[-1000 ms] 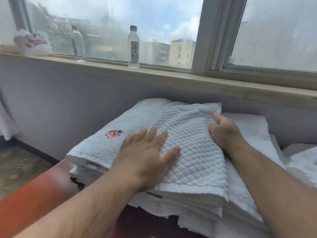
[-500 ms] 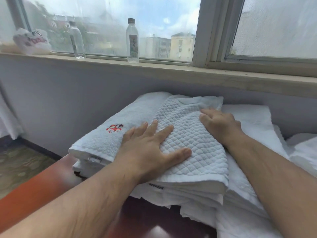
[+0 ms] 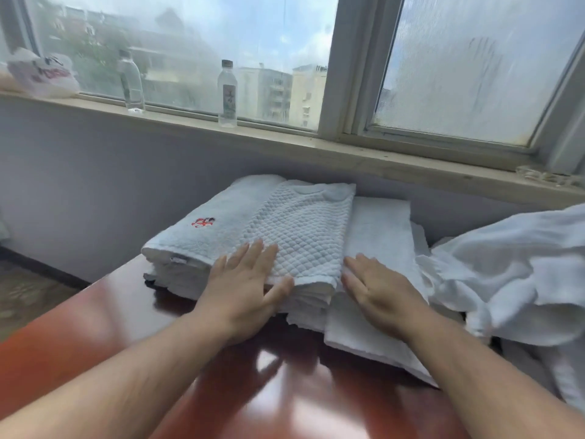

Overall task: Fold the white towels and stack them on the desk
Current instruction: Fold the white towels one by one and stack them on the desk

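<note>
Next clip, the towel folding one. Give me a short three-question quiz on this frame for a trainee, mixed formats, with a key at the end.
1. True or false: the right hand grips a bottle.
2. The left hand rests flat on: A) the quilted towel B) the windowsill C) the bare desk.
3. Fill in: the crumpled heap of towels lies to the ___ of the folded stack.

Key: 1 false; 2 A; 3 right.
</note>
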Motion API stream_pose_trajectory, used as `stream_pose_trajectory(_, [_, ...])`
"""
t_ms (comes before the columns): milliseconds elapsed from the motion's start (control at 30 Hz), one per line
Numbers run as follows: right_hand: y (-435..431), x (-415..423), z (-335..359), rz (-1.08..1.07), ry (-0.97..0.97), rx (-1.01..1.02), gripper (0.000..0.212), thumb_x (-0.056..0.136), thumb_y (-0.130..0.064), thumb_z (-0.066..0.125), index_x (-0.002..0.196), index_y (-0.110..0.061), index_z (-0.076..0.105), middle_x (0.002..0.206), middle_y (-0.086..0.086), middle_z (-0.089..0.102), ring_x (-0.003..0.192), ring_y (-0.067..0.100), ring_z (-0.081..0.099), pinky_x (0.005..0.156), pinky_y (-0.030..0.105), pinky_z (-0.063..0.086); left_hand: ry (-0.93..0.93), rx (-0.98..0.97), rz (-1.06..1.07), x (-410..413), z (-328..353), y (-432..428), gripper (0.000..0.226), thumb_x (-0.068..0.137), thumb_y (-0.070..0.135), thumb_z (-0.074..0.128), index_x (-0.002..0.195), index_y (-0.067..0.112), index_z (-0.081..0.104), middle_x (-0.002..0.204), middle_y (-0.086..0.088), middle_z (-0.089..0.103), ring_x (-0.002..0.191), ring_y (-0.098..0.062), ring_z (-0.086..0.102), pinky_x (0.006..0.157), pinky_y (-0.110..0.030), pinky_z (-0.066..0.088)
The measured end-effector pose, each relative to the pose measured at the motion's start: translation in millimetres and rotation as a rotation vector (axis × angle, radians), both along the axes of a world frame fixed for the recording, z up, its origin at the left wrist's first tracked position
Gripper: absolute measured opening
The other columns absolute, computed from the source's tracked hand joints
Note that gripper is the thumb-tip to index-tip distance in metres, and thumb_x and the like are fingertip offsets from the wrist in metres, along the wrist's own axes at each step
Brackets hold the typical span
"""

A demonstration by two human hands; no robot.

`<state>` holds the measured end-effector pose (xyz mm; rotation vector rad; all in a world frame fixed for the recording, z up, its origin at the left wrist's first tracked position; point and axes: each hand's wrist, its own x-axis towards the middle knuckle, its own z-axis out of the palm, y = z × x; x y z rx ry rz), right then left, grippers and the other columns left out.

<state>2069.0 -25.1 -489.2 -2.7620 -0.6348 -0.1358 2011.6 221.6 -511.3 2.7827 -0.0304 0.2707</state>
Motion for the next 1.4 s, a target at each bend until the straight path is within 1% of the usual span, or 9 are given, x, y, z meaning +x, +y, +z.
stream_pose_trajectory(200, [-59, -85, -7, -0.022, -0.060, 0.145, 0.046, 0.097, -0.040, 0.058, 0.141, -0.028, 0.058, 0.157, -0.008, 0.043, 0.147, 0.004, 0.031, 0.115, 0.015, 0.018, -0.137, -0.191, -0.051, -59, -1, -58, 0.070, 0.094, 0.066, 0.023, 0.158, 0.037, 0.020, 0.167, 0.012, 0.010, 0.153, -0.004, 0.002, 0.123, -0.031, -0.002])
stream_pose_trajectory(333, [-113, -126, 0, -0.114, -0.150, 0.244, 0.032, 0.086, -0.035, 0.062, 0.113, -0.025, 0.075, 0.129, -0.009, 0.065, 0.128, 0.004, 0.052, 0.108, 0.018, 0.035, -0.164, -0.277, -0.128, -72, 6, -105, 0.061, 0.100, 0.055, 0.034, 0.157, 0.036, 0.026, 0.165, 0.013, 0.020, 0.152, -0.007, 0.014, 0.121, -0.033, 0.010])
stream_pose_trajectory(467, [-167, -150, 9, -0.262, -0.282, 0.304, 0.013, 0.087, -0.014, 0.069, 0.092, -0.021, 0.078, 0.099, -0.014, 0.068, 0.102, 0.008, 0.060, 0.088, 0.001, 0.033, -0.175, -0.333, -0.238, -76, 19, -162, 0.058, 0.100, 0.050, 0.040, 0.155, 0.035, 0.031, 0.161, 0.013, 0.031, 0.149, -0.009, 0.022, 0.121, -0.037, 0.018])
stream_pose_trajectory(700, [-235, -170, 13, -0.506, -0.263, 0.411, 0.023, 0.092, -0.019, 0.065, 0.091, -0.042, 0.065, 0.097, -0.024, 0.065, 0.097, -0.013, 0.055, 0.076, 0.000, 0.036, -0.124, -0.581, -0.481, -78, 18, -264, 0.053, 0.100, 0.044, 0.048, 0.151, 0.035, 0.038, 0.151, 0.013, 0.043, 0.138, -0.009, 0.033, 0.114, -0.030, 0.029])
stream_pose_trajectory(833, [-240, -149, 9, -0.580, -0.292, 0.589, 0.007, 0.094, -0.035, 0.060, 0.093, -0.039, 0.066, 0.086, -0.014, 0.070, 0.089, -0.002, 0.063, 0.073, 0.014, 0.045, -0.167, -0.700, -0.509, -62, 10, -282, 0.042, 0.098, 0.039, 0.052, 0.140, 0.040, 0.050, 0.129, 0.027, 0.052, 0.118, 0.003, 0.047, 0.099, -0.018, 0.038])
stream_pose_trajectory(1000, [-224, -112, -37, -0.640, -0.162, 1.028, 0.055, 0.076, -0.072, 0.052, 0.100, -0.025, 0.069, 0.093, -0.006, 0.076, 0.089, 0.011, 0.072, 0.083, 0.037, 0.059, -0.138, -0.801, -0.446, -48, -26, -267, 0.027, 0.095, 0.033, 0.056, 0.118, 0.046, 0.059, 0.093, 0.023, 0.061, 0.073, -0.001, 0.061, 0.070, -0.022, 0.046])
stream_pose_trajectory(1167, [-228, -92, -46, -0.534, -0.133, 1.222, 0.074, 0.070, -0.087, 0.062, 0.116, -0.029, 0.065, 0.107, 0.002, 0.075, 0.097, 0.022, 0.074, 0.079, 0.033, 0.060, -0.112, -0.784, -0.371, -32, -27, -266, 0.024, 0.092, 0.032, 0.055, 0.113, 0.044, 0.060, 0.085, 0.026, 0.064, 0.070, 0.004, 0.062, 0.065, -0.026, 0.045])
stream_pose_trajectory(1300, [-252, -100, -28, -0.625, -0.371, 1.362, 0.064, 0.073, -0.085, 0.060, 0.107, -0.030, 0.062, 0.102, -0.002, 0.076, 0.087, 0.023, 0.076, 0.066, 0.031, 0.058, -0.120, -0.739, -0.372, -36, -28, -273, 0.029, 0.092, 0.032, 0.057, 0.116, 0.048, 0.060, 0.084, 0.019, 0.062, 0.072, 0.001, 0.060, 0.066, -0.020, 0.040])
stream_pose_trajectory(1400, [-260, -103, -17, -0.616, -0.421, 1.391, 0.048, 0.087, -0.067, 0.063, 0.105, -0.023, 0.066, 0.104, -0.001, 0.077, 0.087, 0.017, 0.075, 0.069, 0.030, 0.056, -0.108, -0.715, -0.424, -37, -30, -275, 0.041, 0.093, 0.033, 0.055, 0.132, 0.044, 0.057, 0.083, 0.017, 0.062, 0.069, -0.002, 0.060, 0.068, -0.022, 0.046])
